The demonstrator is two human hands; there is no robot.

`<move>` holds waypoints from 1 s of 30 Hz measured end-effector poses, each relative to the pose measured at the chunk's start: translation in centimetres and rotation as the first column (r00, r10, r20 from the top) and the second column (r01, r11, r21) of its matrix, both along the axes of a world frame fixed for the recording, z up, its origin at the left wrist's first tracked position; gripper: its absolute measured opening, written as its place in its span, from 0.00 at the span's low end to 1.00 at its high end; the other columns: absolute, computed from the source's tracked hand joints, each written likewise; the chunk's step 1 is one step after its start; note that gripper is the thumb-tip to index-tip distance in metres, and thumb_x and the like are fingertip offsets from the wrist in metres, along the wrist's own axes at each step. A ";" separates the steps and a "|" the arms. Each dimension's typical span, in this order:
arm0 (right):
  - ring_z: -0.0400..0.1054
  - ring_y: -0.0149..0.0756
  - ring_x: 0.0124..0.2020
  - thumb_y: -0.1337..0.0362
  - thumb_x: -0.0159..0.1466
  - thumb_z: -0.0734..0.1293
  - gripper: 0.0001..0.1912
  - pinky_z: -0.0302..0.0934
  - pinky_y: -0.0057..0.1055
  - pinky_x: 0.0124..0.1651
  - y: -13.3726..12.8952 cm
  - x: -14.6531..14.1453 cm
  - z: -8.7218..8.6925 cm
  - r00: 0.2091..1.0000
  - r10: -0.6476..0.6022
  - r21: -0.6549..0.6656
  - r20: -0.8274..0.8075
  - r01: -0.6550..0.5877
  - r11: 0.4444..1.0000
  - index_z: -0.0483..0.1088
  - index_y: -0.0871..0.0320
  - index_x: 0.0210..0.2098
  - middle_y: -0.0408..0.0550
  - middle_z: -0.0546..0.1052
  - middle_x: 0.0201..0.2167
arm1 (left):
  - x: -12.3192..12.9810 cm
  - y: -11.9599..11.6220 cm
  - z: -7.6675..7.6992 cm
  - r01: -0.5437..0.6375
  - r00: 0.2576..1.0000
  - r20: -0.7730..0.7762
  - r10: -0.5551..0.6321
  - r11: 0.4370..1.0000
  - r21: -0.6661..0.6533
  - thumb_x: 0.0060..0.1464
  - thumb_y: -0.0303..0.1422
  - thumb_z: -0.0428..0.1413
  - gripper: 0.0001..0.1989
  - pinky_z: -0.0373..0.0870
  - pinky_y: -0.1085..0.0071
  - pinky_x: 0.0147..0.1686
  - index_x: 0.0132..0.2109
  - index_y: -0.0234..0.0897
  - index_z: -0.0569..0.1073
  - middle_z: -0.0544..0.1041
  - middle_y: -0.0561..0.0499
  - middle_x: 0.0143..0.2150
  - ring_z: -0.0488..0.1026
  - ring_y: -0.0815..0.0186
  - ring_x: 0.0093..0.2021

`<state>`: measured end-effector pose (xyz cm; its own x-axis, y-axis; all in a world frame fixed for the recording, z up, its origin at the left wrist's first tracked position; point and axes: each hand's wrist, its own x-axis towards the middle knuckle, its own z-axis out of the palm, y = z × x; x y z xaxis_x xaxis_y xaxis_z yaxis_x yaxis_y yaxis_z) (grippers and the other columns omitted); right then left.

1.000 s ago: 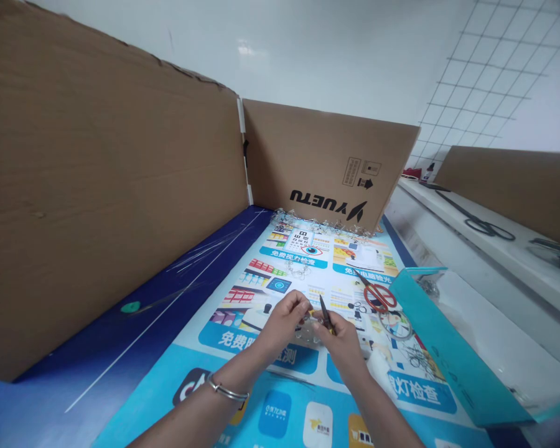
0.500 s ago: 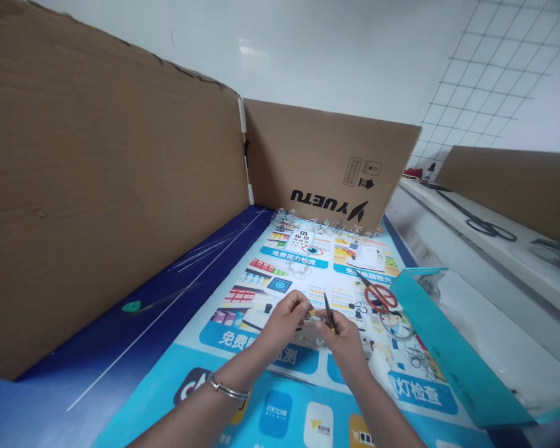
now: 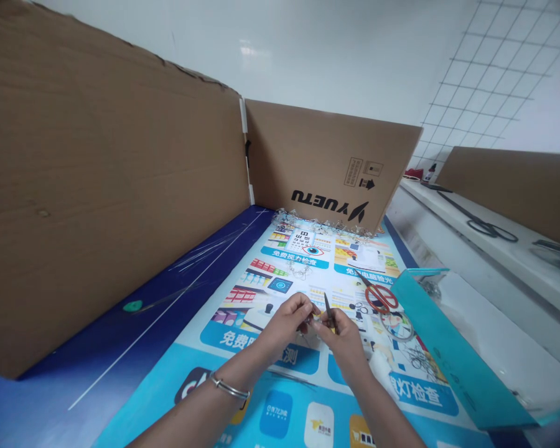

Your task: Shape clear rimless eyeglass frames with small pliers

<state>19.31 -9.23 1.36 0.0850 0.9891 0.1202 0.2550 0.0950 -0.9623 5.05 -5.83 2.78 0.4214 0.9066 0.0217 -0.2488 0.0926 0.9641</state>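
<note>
My left hand is closed, thumb and fingers pinching a small clear, wiry piece that the fingers mostly hide. Its fingertips meet those of my right hand over the printed sheet. In my right hand is a slim dark pointed tool, its tip pointing up and away; whether it is tweezers or small scissors I cannot tell. The thumb and forefinger of that hand also press at the small piece. To the right lie orange-handled scissors, apart from both hands.
A teal-and-white open box stands at the right, beside a clear ring and tangled thin wire. Clear wiry pieces line the back, below a cardboard panel. Tall cardboard walls the left. A green-ended item lies on the blue surface.
My fingertips have drawn closer together and the left fingers have curled further. A yellowish bit seen between them before is now hidden. The right hand keeps the pointed tool.
</note>
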 end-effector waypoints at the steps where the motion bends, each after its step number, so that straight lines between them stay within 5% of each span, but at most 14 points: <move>1: 0.57 0.28 0.25 0.58 0.53 0.65 0.10 0.53 0.24 0.28 0.0 0.0 0.1 1.000 0.022 -0.001 -0.012 -0.022 1.000 0.64 0.59 0.28 0.39 0.64 0.22 | 0.0 0.0 0.0 -0.006 1.000 -0.002 0.006 1.000 0.002 0.52 0.40 0.49 0.12 0.59 0.76 0.25 0.31 0.35 0.66 0.70 0.51 0.29 0.64 0.73 0.24; 7: 0.58 0.29 0.27 0.58 0.53 0.65 0.11 0.54 0.25 0.30 -0.3 -0.2 0.6 0.999 0.045 -0.001 -0.018 -0.045 0.999 0.67 0.60 0.30 0.41 0.66 0.24 | 0.0 0.2 0.0 -0.055 0.998 0.000 0.055 0.998 -0.007 0.52 0.40 0.49 0.12 0.58 0.77 0.24 0.30 0.35 0.65 0.70 0.51 0.29 0.63 0.73 0.24; 23: 0.55 0.28 0.26 0.58 0.51 0.67 0.12 0.52 0.24 0.29 -0.2 -0.1 0.1 0.984 0.086 -0.029 -0.159 -0.091 0.995 0.65 0.60 0.29 0.40 0.63 0.24 | -0.3 -0.2 0.9 0.114 0.992 0.041 -0.116 0.992 0.048 0.54 0.39 0.47 0.11 0.56 0.77 0.24 0.32 0.34 0.62 0.71 0.50 0.33 0.62 0.74 0.24; 30: 0.56 0.28 0.27 0.59 0.52 0.67 0.12 0.51 0.24 0.30 -0.2 -0.2 0.0 0.980 0.093 -0.052 -0.177 -0.103 0.993 0.66 0.60 0.30 0.41 0.65 0.25 | -0.4 0.0 0.5 0.091 0.996 0.000 -0.091 0.994 0.062 0.55 0.40 0.47 0.12 0.57 0.76 0.25 0.31 0.34 0.62 0.70 0.51 0.29 0.62 0.73 0.24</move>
<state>19.15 -9.40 1.39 0.0015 0.9986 0.0520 0.0758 0.0517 -0.9958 4.69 -5.83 3.31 0.5020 0.8613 0.0780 -0.2446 0.0550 0.9681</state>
